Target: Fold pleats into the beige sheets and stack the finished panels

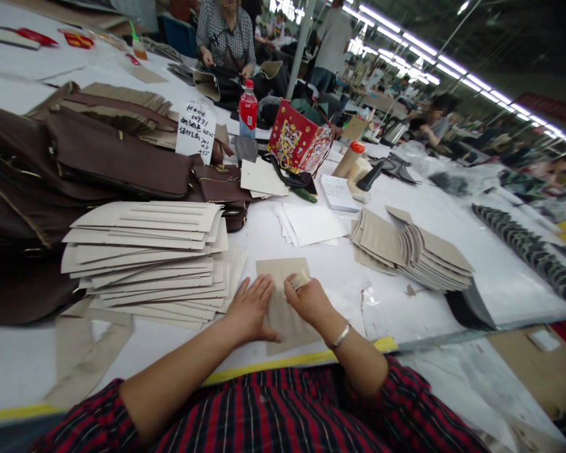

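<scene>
Head view. A tan rectangular panel [287,324] lies flat on the white-covered worktable [339,270], directly before the person, its near end close to the yellow edge strip [245,372]. This central position presumably gives both arms an easy reach.

Left hand [251,311]: palm down, fingers extended forward and thumb spread away from them, resting over the panel's left side. The spread probably steadies the piece against sliding. Right hand [310,302]: fingers curled over the panel's upper right part, pinching a small pale cream piece [300,280]; whether it is a pad or a folded scrap cannot be told. The compact grip would suit close control near the surface.

To the left, a tall stack of cream panels [146,264] stands with staggered edges, which likely makes single pieces easier to lift. To the right, tan panels [412,248] lie fanned, apart from the right hand. White sheets [311,224] sit beyond the working panel. Dark brown leather bags [117,151] are heaped behind the cream stack; a handwritten note [195,133] leans upright among them, apparently so it can be read.
</scene>
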`<action>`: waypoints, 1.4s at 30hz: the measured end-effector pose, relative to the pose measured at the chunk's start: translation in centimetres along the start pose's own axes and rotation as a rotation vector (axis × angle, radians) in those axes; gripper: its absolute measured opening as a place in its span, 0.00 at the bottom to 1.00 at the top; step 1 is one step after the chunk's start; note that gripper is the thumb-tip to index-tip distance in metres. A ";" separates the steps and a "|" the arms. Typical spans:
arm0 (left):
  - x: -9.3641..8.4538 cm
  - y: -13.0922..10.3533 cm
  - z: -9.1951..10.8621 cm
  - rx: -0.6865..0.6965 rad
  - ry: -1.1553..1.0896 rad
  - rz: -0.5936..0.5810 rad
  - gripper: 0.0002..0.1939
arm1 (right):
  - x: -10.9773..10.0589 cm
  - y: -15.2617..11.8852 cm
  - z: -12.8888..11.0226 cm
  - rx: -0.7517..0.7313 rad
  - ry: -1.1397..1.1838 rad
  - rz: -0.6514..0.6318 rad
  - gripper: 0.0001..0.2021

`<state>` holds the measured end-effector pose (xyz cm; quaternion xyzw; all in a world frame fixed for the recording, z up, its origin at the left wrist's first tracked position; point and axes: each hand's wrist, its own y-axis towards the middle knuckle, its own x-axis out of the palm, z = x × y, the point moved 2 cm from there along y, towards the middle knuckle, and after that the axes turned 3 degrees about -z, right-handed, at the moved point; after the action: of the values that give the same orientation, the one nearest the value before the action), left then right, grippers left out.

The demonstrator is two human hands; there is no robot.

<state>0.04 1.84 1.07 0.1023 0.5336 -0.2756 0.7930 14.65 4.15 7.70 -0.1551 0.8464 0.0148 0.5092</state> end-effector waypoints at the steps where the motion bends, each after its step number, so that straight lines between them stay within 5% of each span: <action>1: 0.0 0.0 0.0 -0.008 -0.002 0.000 0.61 | -0.1 -1.7 -0.1 -0.009 -0.002 -0.052 0.12; 4: 0.0 0.0 0.0 -0.035 -0.005 0.018 0.63 | -0.1 -4.7 -0.3 0.000 0.061 -0.127 0.15; 10: 0.5 0.0 -0.1 -0.004 -0.023 0.100 0.66 | 0.9 -0.8 -1.9 -0.040 -0.079 0.181 0.12; 16: -0.2 -0.1 -0.3 0.008 -0.076 0.052 0.62 | 1.0 -5.7 -1.6 0.027 -0.055 -0.048 0.14; 21: -1.0 0.2 -0.8 0.006 -0.152 -0.026 0.57 | 0.4 -0.8 -1.0 0.008 0.066 0.127 0.13; 23: -1.1 0.3 -0.9 -0.003 -0.159 -0.029 0.56 | 0.7 0.3 -1.1 0.011 0.073 0.106 0.13; 29: -1.4 0.8 -0.9 -0.007 -0.167 -0.092 0.48 | 1.4 -4.7 -1.2 0.085 0.231 -0.161 0.17; 36: -1.3 1.6 -1.1 -0.121 -0.119 -0.001 0.35 | 2.2 0.2 -3.1 0.011 0.085 0.121 0.16; 39: -1.2 1.6 -0.6 -0.139 -0.082 0.026 0.33 | 2.6 -4.0 -2.4 0.101 0.209 -0.045 0.18; 42: -1.0 1.0 0.9 -0.149 -0.048 0.092 0.29 | 0.8 -9.2 0.3 0.221 0.501 -0.219 0.17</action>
<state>1.01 2.64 2.22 0.0606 0.5283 -0.2007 0.8228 17.07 -4.77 8.10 -0.1879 0.9205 -0.1711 0.2967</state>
